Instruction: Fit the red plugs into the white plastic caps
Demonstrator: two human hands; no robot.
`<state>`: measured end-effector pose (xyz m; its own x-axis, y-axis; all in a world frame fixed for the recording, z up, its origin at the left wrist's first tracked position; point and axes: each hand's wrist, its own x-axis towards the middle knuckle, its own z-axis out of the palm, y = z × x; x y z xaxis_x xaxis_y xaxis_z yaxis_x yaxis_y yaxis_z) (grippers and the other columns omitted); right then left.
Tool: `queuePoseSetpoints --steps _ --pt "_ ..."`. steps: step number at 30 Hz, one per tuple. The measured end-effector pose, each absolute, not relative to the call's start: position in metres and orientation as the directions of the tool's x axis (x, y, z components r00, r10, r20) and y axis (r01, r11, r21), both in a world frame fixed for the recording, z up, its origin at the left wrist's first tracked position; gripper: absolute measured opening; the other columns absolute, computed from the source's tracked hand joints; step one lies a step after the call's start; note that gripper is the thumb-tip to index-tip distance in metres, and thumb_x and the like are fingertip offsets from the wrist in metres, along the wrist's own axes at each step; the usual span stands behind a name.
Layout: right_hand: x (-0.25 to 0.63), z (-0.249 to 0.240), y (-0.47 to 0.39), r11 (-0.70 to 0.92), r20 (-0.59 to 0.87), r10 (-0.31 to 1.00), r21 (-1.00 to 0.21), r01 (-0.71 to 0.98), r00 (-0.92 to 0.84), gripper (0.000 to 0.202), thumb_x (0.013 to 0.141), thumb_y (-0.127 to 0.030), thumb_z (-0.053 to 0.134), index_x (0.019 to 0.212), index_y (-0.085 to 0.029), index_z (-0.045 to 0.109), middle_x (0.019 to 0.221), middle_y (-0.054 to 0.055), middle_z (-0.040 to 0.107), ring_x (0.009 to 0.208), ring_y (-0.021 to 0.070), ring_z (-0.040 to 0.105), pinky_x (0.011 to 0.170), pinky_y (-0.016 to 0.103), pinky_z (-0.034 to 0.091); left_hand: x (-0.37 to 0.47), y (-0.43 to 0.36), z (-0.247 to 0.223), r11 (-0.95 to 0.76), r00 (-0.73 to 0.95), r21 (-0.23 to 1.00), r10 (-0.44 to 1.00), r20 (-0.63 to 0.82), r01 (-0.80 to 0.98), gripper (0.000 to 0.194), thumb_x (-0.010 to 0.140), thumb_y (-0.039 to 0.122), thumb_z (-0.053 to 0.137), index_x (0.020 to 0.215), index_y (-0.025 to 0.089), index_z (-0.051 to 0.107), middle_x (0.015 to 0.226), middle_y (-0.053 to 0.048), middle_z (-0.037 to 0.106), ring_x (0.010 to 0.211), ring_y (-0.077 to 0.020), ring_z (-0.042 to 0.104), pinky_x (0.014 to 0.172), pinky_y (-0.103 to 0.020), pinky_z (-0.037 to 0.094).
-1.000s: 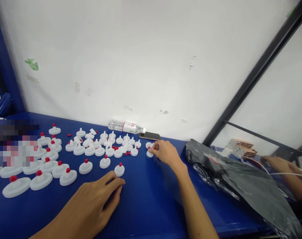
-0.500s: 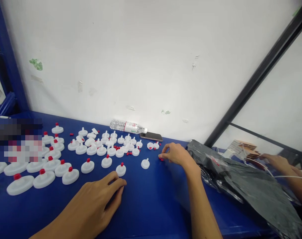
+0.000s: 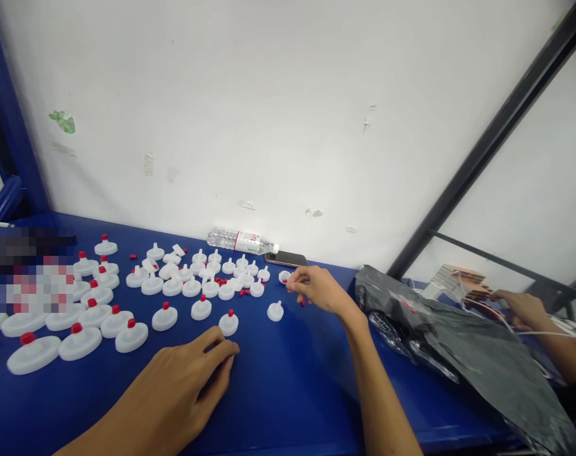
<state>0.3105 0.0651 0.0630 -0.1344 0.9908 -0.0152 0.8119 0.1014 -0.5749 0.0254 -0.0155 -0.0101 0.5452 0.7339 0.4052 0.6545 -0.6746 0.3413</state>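
My right hand (image 3: 312,288) is over the blue table (image 3: 288,392), its fingertips pinched beside a small white piece (image 3: 284,277) with a bit of red by it. What the fingertips hold is too small to name. Below it, a lone white nozzle piece without a cap (image 3: 275,311) stands on the table. My left hand (image 3: 192,373) rests at the front with fingers curled together, just below a white piece with a red cap (image 3: 228,323). Many more red-capped pieces (image 3: 80,342) stand to the left, uncapped ones (image 3: 191,287) behind. Loose red caps (image 3: 220,280) lie among them.
A clear bottle (image 3: 243,241) lies along the wall beside a phone (image 3: 286,259). Grey plastic bags (image 3: 449,335) cover the right part of the table. At the far right, another person's hand (image 3: 520,309) is by a stack of boards (image 3: 459,283) and cables.
My right hand has moved left and slightly back, from a red cap to the small white piece. The view has shifted a little; my left hand stays where it was.
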Motion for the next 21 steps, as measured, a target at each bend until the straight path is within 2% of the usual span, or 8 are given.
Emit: queuePoseSetpoints --steps 2,4,10,15,21 --pt "0.309 0.070 0.062 0.155 0.000 0.979 -0.651 0.743 -0.205 0.021 0.098 -0.030 0.065 0.113 -0.017 0.073 0.101 0.006 0.077 0.071 0.0128 0.068 0.059 0.023 0.050 0.025 -0.014 -0.014 -0.674 0.543 0.360 0.735 0.405 0.645 0.039 0.110 0.029 0.030 0.112 0.028 0.069 0.107 0.000 0.070 0.080 -0.0160 0.074 0.070 -0.030 0.053" --pt "0.308 0.075 0.058 0.196 0.003 0.962 -0.700 0.687 -0.272 0.028 0.096 -0.036 0.068 0.116 -0.019 0.076 0.104 0.006 0.077 0.075 0.0140 0.067 0.058 0.023 0.050 0.025 -0.013 -0.016 -0.675 0.546 0.371 0.736 0.400 0.638 0.038 0.110 0.029 0.030 0.111 0.028 0.068 0.106 0.000 0.069 0.079 -0.0155 0.073 0.069 -0.030 0.052" --pt "0.306 0.080 0.053 0.216 -0.039 0.927 -0.758 0.616 -0.373 0.024 0.086 -0.041 0.078 0.097 -0.020 0.082 0.087 0.004 0.077 0.074 0.0142 0.064 0.057 0.022 0.046 0.024 -0.013 -0.017 -0.688 0.545 0.357 0.722 0.426 0.632 0.037 0.109 0.028 0.031 0.106 0.027 0.068 0.103 -0.001 0.070 0.076 -0.0151 0.072 0.067 -0.029 0.050" --pt "0.307 0.071 0.059 0.188 -0.075 0.920 -0.777 0.600 -0.385 0.026 0.080 -0.041 0.084 0.091 -0.018 0.081 0.082 0.004 0.077 0.076 0.0151 0.067 0.057 0.021 0.043 0.024 -0.012 -0.017 -0.692 0.550 0.352 0.718 0.427 0.630 0.036 0.110 0.028 0.032 0.110 0.028 0.067 0.105 0.000 0.069 0.077 -0.0148 0.073 0.068 -0.030 0.050" --pt "0.309 0.063 0.064 0.156 -0.105 0.919 -0.787 0.597 -0.379 0.028 0.078 -0.044 0.084 0.090 -0.018 0.081 0.080 0.004 0.076 0.074 0.0158 0.068 0.056 0.022 0.043 0.025 -0.013 -0.015 -0.689 0.558 0.332 0.721 0.411 0.644 0.038 0.109 0.028 0.030 0.113 0.027 0.068 0.106 0.000 0.069 0.077 -0.0153 0.073 0.066 -0.031 0.050"
